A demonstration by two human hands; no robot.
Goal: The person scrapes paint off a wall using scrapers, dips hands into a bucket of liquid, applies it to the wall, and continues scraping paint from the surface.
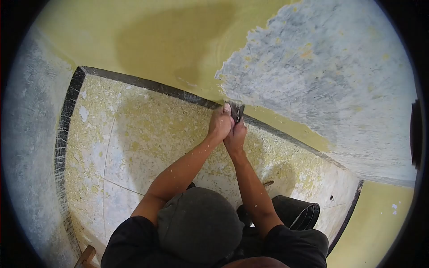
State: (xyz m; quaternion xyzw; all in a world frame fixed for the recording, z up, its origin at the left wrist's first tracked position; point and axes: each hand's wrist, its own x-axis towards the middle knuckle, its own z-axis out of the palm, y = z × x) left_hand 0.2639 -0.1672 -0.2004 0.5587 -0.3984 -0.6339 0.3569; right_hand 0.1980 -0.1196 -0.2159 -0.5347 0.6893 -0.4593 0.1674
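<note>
Both my hands are together at the foot of the wall, around a scraper [236, 110] with a wide dark blade. My left hand [220, 123] is closed on it, fingers toward the blade. Just to the right, my right hand [237, 136] is closed on it too, lower down. The blade lies against the lower wall, by the dark skirting strip [178, 93]. Above it, yellow paint [174, 44] meets a scraped grey-white patch [304, 67] with a ragged edge. The handle is hidden by my fingers.
Paint flakes cover the tiled floor [156, 120]. A scraped grey wall [27, 134] stands at the left. A small brown stick [268, 183] lies right of my right forearm. A wooden piece [87, 256] is at the bottom left. Yellow wall [384, 214] shows at the lower right.
</note>
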